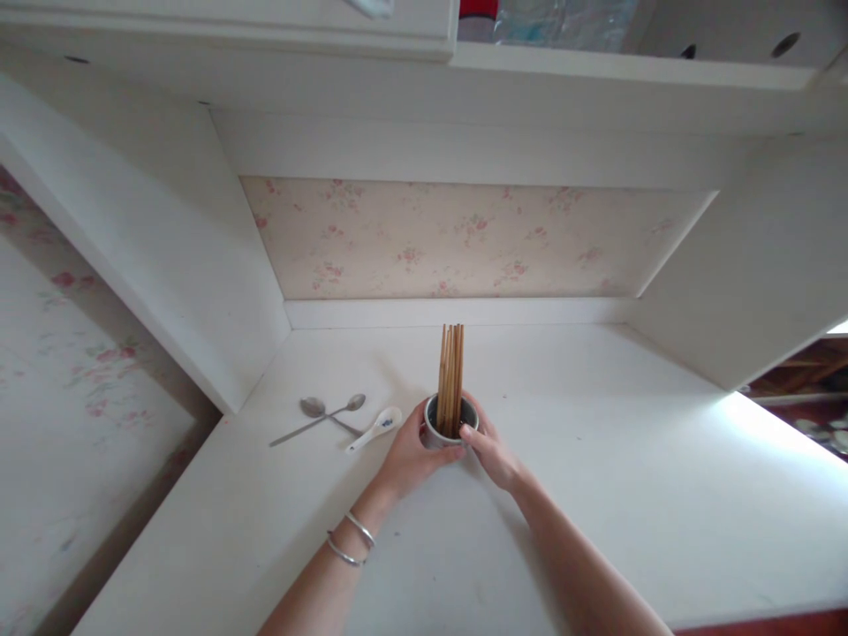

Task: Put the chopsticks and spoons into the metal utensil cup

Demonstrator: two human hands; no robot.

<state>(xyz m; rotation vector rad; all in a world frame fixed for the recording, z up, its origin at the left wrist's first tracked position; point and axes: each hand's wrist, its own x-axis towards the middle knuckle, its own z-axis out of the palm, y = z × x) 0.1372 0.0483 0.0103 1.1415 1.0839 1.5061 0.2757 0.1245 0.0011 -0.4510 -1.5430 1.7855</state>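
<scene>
A round metal cup [442,439] is held between both of my hands near the middle of the white desk. A bundle of wooden chopsticks [450,375] stands upright in it, rising well above the rim. My left hand [414,455] wraps the cup's left side, its thumb across the front. From the right, my right hand [491,449] grips the cup with the thumb at the rim. Left of the cup lie a white ceramic spoon [377,428] and two metal spoons, one long-handled [318,420] and crossed over the other metal spoon [313,406].
The white desktop [629,459] is bounded by side panels [165,203] and a floral back wall [424,238]. An overhead shelf [629,69] holds clear plastic items [563,22]. Various items show beyond the right panel.
</scene>
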